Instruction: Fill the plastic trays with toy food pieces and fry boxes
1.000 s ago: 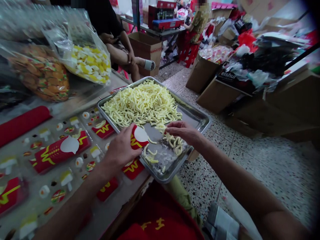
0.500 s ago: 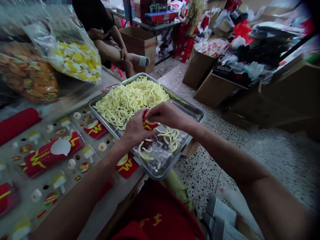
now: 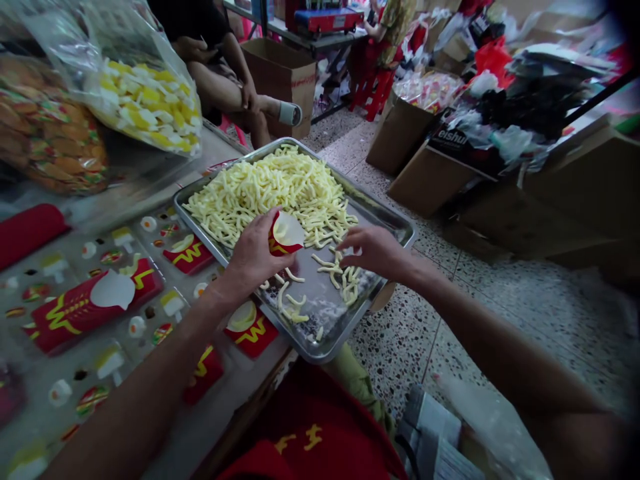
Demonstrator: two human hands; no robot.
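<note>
My left hand [image 3: 253, 253] is wrapped around a small red french fry carton [image 3: 286, 235] with a yellow mark, its white mouth tipped toward me. A pale strip or two shows inside the mouth. To its right, my right hand [image 3: 375, 252] hovers low over the metal tray [image 3: 320, 350], fingers bent and thumb apart, beside a few loose fry-shaped strips [image 3: 345, 280]. Nothing is visibly held between those fingers. A large heap of pale yellow fry-shaped strips [image 3: 275, 183] covers the tray's far side. White powder and stray strips lie on its near part.
Left on the table are clear packs with red cartons [image 3: 187, 253] and small toy-like foods. Behind them stand clear bags of yellow-and-white pieces [image 3: 150, 107] and brown burger-like pieces [image 3: 50, 140]. A seated person [image 3: 220, 73] is beyond; cardboard boxes [image 3: 400, 140] stand on the floor.
My right hand has left the carton's mouth and moved right, down to the loose strips. The carton in my left hand has shifted slightly left, its white mouth now uncovered.
</note>
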